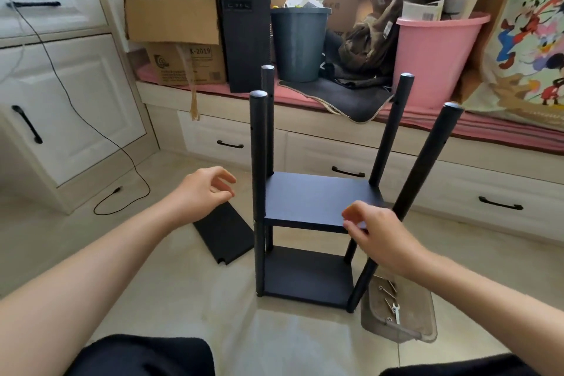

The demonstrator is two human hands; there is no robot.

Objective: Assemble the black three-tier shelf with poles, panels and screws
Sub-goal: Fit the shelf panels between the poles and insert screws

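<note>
While hovering beside the shelf (308, 201), left hand (203, 192) loosely curled, gripping nothing; right hand (378, 235) near middle panel's front edge, fingers loosely bent, empty; spare panel (224, 232) flat on floor.

The shelf (308, 201) and its poles (258, 180) are matte black, the bucket (433, 61) pink, the bin (297, 43) dark grey, the floor (189, 290) pale beige tile, the cabinets (76, 94) white.

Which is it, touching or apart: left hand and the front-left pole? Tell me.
Apart. The head view shows bare floor between the left hand fingertips and the front-left pole; the fingers hang loosely curled, holding nothing.
</note>
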